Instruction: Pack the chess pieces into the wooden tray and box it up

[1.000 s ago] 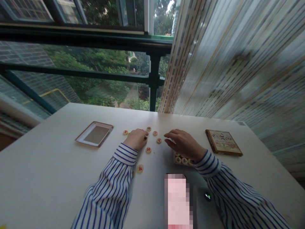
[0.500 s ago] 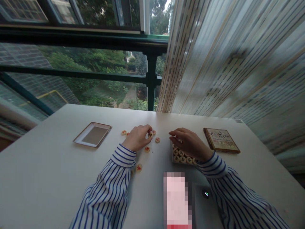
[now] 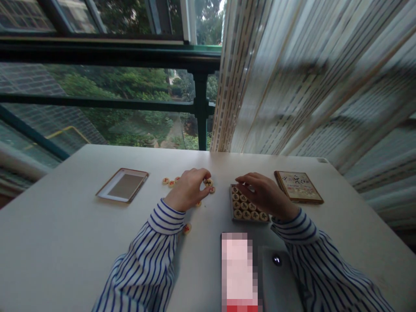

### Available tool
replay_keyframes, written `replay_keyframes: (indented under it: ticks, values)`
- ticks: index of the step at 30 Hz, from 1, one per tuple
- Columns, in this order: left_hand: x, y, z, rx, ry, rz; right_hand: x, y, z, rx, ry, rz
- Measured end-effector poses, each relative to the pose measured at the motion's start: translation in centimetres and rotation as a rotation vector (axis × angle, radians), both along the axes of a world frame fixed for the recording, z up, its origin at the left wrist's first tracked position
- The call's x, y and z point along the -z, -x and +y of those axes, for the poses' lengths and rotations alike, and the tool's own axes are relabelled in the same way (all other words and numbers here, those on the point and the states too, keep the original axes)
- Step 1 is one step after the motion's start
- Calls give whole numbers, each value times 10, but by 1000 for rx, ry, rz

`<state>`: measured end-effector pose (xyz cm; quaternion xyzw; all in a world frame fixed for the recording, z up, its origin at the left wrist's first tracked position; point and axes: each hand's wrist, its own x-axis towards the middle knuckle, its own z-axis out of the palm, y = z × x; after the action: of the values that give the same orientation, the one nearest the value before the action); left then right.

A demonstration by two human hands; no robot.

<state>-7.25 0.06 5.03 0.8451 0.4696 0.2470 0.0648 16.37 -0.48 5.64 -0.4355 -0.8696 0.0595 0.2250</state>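
Observation:
My left hand (image 3: 189,186) pinches a round Chinese chess piece (image 3: 208,183) with a black character between thumb and fingers. Just below its fingertips lies a red-marked piece (image 3: 212,190). More red-marked pieces (image 3: 165,181) are scattered to the left of this hand, and another (image 3: 186,229) rests near the striped cuff. Over a shallow box (image 3: 232,212) filled with rows of black-marked pieces (image 3: 246,215) hovers my right hand (image 3: 264,193). Its thumb and fingers are apart, with nothing visible between them. The hand hides the box's far right part.
An open, shallow lid or tray (image 3: 121,185) lies at the left on the white table (image 3: 58,242). A decorated flat box (image 3: 299,187) sits at the right. Near the front edge are a phone with a blurred screen (image 3: 237,268) and a grey device (image 3: 279,281). A curtain (image 3: 260,86) hangs behind.
My left hand has shifted slightly right over the loose pieces with the black-marked piece. My right hand has moved a little right relative to the box, uncovering more of its pieces. The view has shifted slightly.

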Motion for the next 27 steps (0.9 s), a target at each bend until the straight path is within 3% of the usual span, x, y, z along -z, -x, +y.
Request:
replay_keyframes:
  ticks: [14, 20, 27]
  values:
    - [-7, -22, -15, 105, 23, -31, 0, -8, -2, -59, 108, 89]
    - [-12, -36, -16, 103, 43, -22, -4, -11, -3, -56, 162, 235]
    - [-16, -56, -15, 152, 21, -64, 3, -9, -3, -68, 334, 468]
